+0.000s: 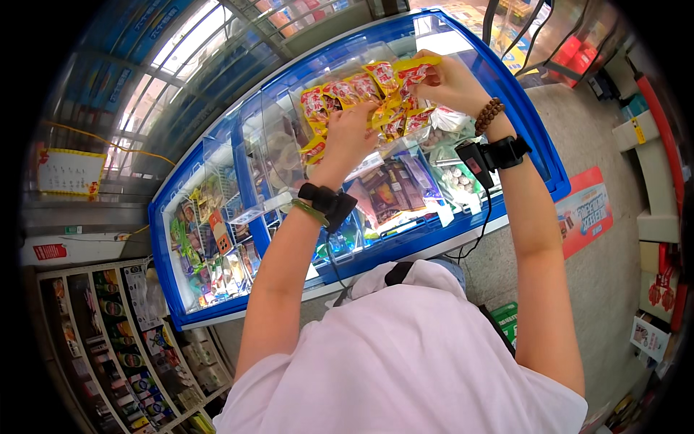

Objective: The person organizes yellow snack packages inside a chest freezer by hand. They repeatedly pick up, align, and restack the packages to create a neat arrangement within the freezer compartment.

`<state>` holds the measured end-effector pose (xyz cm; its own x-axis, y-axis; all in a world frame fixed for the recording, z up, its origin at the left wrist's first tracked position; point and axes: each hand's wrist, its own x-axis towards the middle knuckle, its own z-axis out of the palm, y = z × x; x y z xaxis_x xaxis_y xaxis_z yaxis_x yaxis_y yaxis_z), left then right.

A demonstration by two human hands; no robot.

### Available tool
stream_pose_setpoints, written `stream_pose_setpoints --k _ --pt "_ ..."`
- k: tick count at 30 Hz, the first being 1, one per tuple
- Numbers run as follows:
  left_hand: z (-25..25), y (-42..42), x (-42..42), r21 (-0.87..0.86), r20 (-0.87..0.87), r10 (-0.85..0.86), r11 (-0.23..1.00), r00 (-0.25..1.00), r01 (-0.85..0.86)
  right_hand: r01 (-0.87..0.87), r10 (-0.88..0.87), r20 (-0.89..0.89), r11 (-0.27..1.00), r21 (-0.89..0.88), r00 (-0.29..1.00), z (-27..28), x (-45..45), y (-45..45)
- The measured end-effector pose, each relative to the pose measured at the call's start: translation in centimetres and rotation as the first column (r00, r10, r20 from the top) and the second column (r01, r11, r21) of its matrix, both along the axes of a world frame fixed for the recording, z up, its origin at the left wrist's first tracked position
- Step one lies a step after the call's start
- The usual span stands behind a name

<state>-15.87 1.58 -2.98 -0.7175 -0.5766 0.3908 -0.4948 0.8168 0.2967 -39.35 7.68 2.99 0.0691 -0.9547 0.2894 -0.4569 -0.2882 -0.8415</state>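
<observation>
Yellow-and-red snack packets (339, 91) lie in rows in a clear plastic tray (368, 61) on the glass top of a blue-framed chest freezer (434, 217). My right hand (452, 84) pinches one raised packet (416, 66) at the tray's far right. Over the tray's middle, my left hand (349, 133) has finger and thumb at the edge of another yellow packet (389, 113). The lower fingers of that hand are partly hidden. Both wrists wear black strapped devices, and a cable hangs from each.
Packaged frozen goods (387, 190) show through the glass. Bagged round items (458, 176) are at the freezer's right. Stocked shelves (124, 336) stand at lower left, and a metal rack (542, 38) at upper right. A red floor sticker (588, 211) lies right of the freezer.
</observation>
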Motion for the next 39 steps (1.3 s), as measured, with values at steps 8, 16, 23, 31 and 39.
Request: stream_pose_setpoints --k 8,16,23,31,39 --pt "-0.1 -0.4 0.2 -0.031 -0.048 -0.057 0.998 0.997 0.056 0.063 -0.067 -0.198 0.998 -0.027 0.978 -2.4 0.6 -0.3" --pt "0.4 0.0 0.4 -0.022 -0.06 -0.032 0.999 0.998 0.03 0.144 -0.146 -0.215 0.989 -0.023 0.966 -3.9 1.9 0.8" --pt "0.4 0.6 0.0 -0.121 0.003 -0.045 0.992 0.999 0.045 0.276 -0.309 -0.123 0.933 -0.233 0.943 -4.5 3.7 2.4" --pt "-0.4 1.3 -0.9 -0.232 0.053 0.063 0.971 0.997 -0.049 0.262 -0.293 -0.167 0.947 -0.183 0.942 -4.7 2.8 3.2" --pt "-0.4 1.5 -1.0 -0.218 0.07 0.088 0.973 0.994 -0.071 0.241 -0.287 -0.183 0.941 -0.239 0.94 -4.1 4.0 3.7"
